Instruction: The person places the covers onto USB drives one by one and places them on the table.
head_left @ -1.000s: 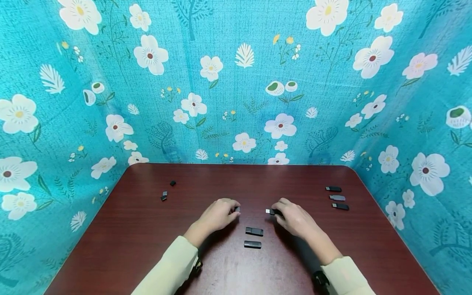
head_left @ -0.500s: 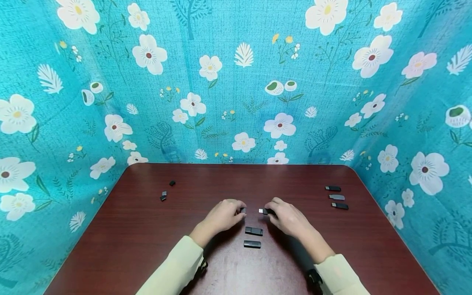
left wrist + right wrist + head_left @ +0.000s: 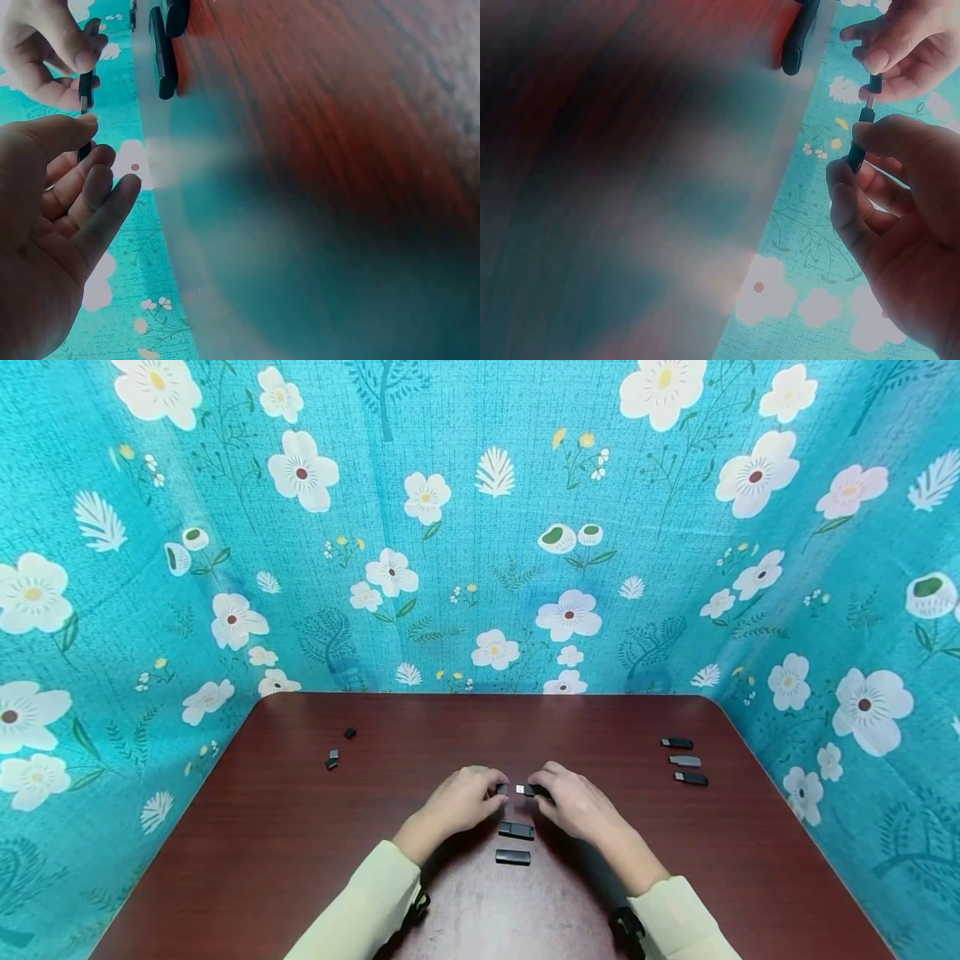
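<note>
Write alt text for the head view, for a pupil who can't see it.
The left hand pinches a dark cap and the right hand a black USB stick, its metal plug facing the cap, over a red table. Two black sticks lie nearer the viewer, three more sticks at right, three small pieces at left; behind, a blue floral curtain.

Room lies beyond the left hand (image 3: 463,797); nearer, two black sticks (image 3: 513,857) obstruct

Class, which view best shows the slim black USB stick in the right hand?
The right wrist view: the slim black USB stick, pinched in the right hand, looks large, with its metal plug visible. The head view shows it small and partly covered; the left wrist view shows less of it, farther away.
</note>
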The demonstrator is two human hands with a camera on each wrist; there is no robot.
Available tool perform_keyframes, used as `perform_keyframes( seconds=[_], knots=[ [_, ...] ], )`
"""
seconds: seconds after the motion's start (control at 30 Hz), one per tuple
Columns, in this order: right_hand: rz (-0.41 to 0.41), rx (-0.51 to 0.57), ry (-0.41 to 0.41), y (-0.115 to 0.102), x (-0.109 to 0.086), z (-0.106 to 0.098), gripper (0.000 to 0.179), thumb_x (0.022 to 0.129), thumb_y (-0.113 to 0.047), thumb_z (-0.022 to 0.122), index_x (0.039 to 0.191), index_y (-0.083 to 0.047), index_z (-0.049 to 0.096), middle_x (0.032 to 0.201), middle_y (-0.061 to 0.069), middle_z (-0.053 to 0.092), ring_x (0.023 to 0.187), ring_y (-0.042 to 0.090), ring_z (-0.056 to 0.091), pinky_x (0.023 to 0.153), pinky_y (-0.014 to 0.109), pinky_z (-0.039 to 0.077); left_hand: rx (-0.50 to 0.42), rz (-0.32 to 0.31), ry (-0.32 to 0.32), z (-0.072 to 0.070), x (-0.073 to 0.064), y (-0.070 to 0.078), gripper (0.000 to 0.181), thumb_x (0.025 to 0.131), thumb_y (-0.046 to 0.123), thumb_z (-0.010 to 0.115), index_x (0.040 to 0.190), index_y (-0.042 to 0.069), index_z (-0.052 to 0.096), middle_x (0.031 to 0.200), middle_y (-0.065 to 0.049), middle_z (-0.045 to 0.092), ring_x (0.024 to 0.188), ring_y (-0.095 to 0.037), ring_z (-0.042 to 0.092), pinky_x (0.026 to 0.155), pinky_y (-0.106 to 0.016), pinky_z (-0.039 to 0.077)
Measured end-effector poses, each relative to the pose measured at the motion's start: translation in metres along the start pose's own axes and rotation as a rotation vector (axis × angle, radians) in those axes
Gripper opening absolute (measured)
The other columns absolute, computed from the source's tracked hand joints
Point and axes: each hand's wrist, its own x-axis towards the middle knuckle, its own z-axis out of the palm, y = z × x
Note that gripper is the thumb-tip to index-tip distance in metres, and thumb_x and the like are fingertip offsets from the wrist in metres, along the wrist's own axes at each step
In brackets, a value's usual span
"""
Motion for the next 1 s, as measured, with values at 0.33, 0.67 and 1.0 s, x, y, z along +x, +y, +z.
perform_keyframes(
  seconds=[0.33,0.67,1.0],
  knots=[
    [0.004,0.015,-0.013,-0.0038,0.0021,0.0012,0.023,0.09,-0.012,0.076,0.112,-0.011,0.072,0.103,-0.001,0.063,0.08,0.01,0.063,0.069,0.028,0.055,-0.029,0.016,0.007,0.0032,-0.0008,-0.0001,0.023,0.097,0.028,0.07,0.118,0.018,0.072,0.094,0.007,0.068,0.078,-0.003,0.057,0.069,-0.022,0.05],
    [0.013,-0.003,-0.021,-0.005,0.004,0.0038,0.023,0.09,-0.012,0.077,0.112,-0.013,0.072,0.103,-0.001,0.063,0.082,0.011,0.064,0.071,0.03,0.056,-0.041,0.047,0.023,0.0031,-0.0007,0.0002,0.021,0.096,0.026,0.071,0.115,0.017,0.072,0.091,0.008,0.065,0.075,-0.003,0.054,0.067,-0.021,0.047],
    [-0.027,-0.007,0.001,-0.0073,0.0057,0.0033,0.023,0.088,-0.01,0.078,0.11,-0.01,0.071,0.102,0.001,0.063,0.078,0.012,0.063,0.066,0.027,0.054,-0.025,0.038,0.031,0.0036,0.0015,0.0008,0.018,0.096,0.027,0.071,0.111,0.018,0.072,0.087,0.01,0.062,0.075,-0.004,0.053,0.066,-0.021,0.046]
  ],
)
